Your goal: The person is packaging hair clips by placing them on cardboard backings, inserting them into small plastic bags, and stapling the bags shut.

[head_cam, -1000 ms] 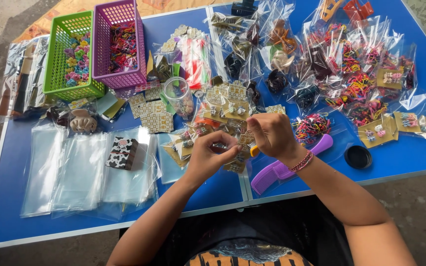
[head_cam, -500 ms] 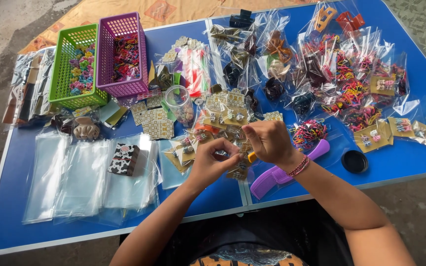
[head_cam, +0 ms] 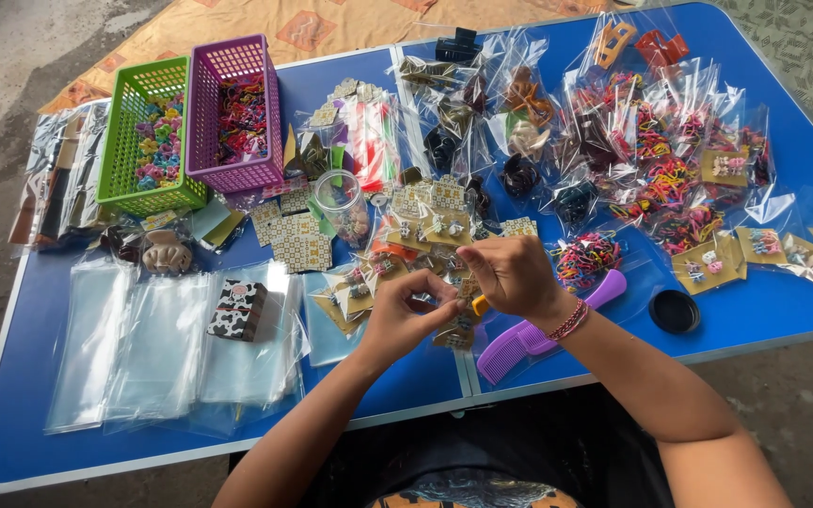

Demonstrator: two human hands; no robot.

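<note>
Small card (head_cam: 454,306), pinched between both hands' fingers (head_cam: 439,303)

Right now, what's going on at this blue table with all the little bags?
A person sits at the blue folding table, with the left hand and right hand brought together over a small card of hair clips. What the fingertips pinch is too small to tell. A purple plastic comb lies beside the right wrist, flat clear plastic bags to the left, green and purple baskets behind.
</note>
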